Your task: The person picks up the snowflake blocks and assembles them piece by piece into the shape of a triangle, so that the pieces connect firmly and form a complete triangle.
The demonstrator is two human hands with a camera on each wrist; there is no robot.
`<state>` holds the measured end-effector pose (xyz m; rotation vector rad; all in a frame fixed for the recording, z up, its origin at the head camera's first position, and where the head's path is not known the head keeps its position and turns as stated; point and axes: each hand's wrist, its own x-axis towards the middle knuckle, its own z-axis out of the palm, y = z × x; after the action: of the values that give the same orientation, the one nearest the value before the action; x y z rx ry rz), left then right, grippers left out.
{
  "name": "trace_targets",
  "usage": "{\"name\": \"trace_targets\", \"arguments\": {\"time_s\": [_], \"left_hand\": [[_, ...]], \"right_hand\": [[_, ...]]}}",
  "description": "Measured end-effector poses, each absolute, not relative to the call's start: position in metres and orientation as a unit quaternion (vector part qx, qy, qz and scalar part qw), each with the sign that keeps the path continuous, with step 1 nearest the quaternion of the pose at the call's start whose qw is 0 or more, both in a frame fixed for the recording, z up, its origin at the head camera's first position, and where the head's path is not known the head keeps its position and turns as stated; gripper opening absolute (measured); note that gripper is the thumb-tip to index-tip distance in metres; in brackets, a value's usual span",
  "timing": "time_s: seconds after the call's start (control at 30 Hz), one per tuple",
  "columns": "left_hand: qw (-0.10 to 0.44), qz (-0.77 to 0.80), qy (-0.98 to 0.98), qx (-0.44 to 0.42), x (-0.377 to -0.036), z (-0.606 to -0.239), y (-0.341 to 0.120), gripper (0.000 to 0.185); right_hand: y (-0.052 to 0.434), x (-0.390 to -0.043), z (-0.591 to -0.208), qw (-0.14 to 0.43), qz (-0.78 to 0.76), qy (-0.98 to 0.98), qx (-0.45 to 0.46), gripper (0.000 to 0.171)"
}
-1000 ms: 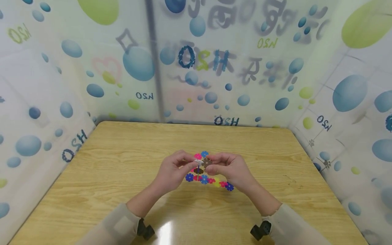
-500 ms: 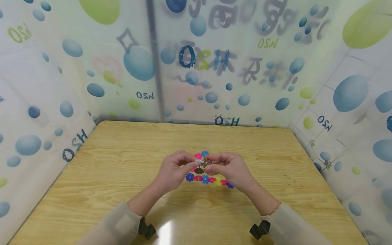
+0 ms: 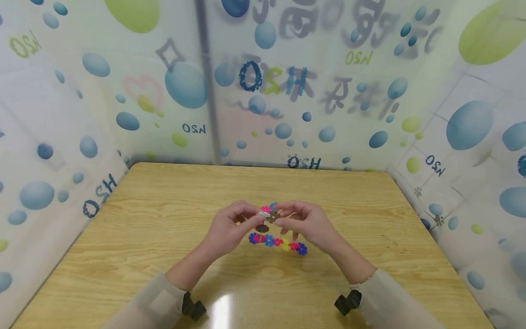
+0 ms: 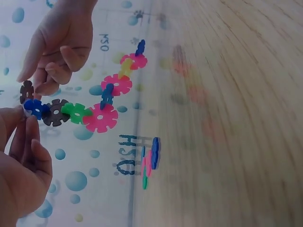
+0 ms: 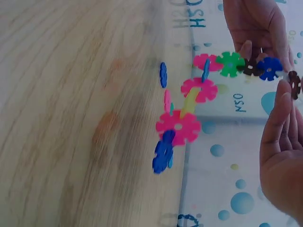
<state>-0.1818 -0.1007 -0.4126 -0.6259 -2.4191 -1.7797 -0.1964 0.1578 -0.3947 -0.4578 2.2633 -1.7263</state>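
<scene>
My left hand (image 3: 226, 230) pinches a small white disc at the upper end of a chain of notched flower-shaped plastic discs. A brown disc (image 3: 273, 216) is joined beside the white one. The right hand (image 3: 313, 225) is close to that brown disc, its fingers spread apart and fingertips just off it. Below the white disc, in the left wrist view, come a blue disc (image 4: 36, 109), a dark brown one (image 4: 56, 112), a green one (image 4: 77, 113) and a pink one (image 4: 100, 118). More pink, yellow and blue discs follow, ending in a dark blue disc (image 3: 302, 249).
Several loose discs lie on the wooden table (image 3: 172, 192) beyond the hands, among them a pink disc (image 3: 265, 209) and a dark blue disc (image 4: 155, 153). White panels (image 3: 263, 137) printed with blue and green bubbles surround the table's back and sides.
My right fingers have loosened and come off the brown disc they were pinching. The chain has shifted slightly left with my left hand, which keeps its pinch.
</scene>
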Motion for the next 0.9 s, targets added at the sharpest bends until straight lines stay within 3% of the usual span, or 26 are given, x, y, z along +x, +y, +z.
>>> {"name": "trace_targets", "arguments": {"time_s": [0.27, 0.63, 0.9], "left_hand": [[0.025, -0.605, -0.77, -0.202, -0.183, -0.414, -0.105, 0.011], [-0.001, -0.633, -0.751, -0.188, -0.183, -0.411, -0.11, 0.012], [0.014, -0.627, -0.759, -0.177, -0.182, -0.413, -0.112, 0.011]], "right_hand": [[0.177, -0.226, -0.414, 0.108, -0.595, 0.785, -0.135, 0.034], [0.184, -0.267, -0.434, 0.153, -0.534, 0.822, -0.124, 0.044], [0.176, -0.291, -0.447, 0.178, -0.484, 0.846, -0.133, 0.032]]}}
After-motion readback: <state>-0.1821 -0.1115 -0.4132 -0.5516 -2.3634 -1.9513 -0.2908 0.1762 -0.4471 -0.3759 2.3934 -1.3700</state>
